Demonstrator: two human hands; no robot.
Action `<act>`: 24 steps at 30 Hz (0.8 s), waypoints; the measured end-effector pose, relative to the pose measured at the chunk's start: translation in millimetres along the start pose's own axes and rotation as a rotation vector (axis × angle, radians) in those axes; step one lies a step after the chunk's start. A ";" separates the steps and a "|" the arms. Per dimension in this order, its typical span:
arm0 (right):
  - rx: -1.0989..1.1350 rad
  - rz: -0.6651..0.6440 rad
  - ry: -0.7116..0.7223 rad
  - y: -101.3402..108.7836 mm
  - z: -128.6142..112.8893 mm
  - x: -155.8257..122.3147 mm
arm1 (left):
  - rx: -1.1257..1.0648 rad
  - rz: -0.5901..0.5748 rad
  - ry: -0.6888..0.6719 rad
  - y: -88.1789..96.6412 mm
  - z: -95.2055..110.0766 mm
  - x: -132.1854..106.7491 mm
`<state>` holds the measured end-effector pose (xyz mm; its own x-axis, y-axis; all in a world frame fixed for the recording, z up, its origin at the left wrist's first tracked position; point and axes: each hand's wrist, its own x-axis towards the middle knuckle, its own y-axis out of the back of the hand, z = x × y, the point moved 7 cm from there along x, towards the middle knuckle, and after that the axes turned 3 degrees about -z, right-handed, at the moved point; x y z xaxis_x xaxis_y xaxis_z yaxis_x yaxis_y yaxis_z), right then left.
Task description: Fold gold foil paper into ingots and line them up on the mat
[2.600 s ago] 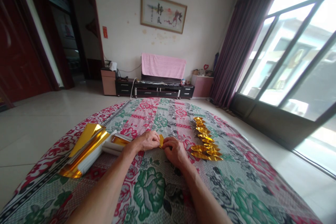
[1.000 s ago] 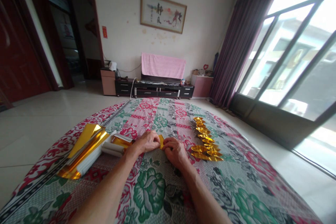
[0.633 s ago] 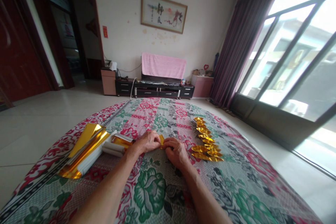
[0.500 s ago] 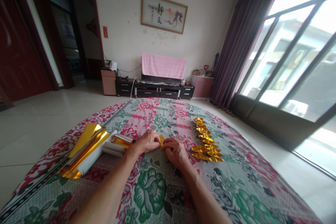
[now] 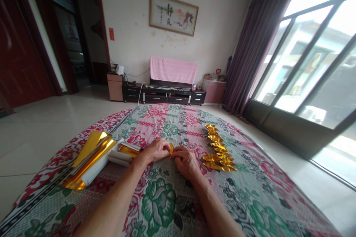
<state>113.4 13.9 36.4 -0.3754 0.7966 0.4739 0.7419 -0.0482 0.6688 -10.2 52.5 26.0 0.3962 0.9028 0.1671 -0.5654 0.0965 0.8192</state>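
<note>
See floral cloth (image 5: 169,129) in red, green, grey and black, filling most of the lower frame. At lower left, note gold-and-white foil stack (image 5: 93,161) lying slantwise; just right of it, pale rolls (image 5: 119,158) with loose gold foil (image 5: 130,151). Right of centre, find folded gold pieces (image 5: 221,149) in a ragged column.
</note>
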 end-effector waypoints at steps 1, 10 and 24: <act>-0.001 -0.004 0.001 0.0 -0.9 0.0 | -0.003 0.001 0.000 0.1 0.1 0.0; 0.003 0.008 0.009 -3.3 1.1 -0.1 | -0.015 -0.013 0.014 1.3 -0.3 -1.3; 0.011 0.017 -0.003 -6.5 5.2 0.1 | 0.005 -0.053 -0.042 -1.1 -6.2 0.8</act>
<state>111.4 17.4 29.2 -0.3609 0.7976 0.4834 0.7540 -0.0555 0.6545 -13.7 55.7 21.8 0.4557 0.8781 0.1460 -0.5389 0.1416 0.8304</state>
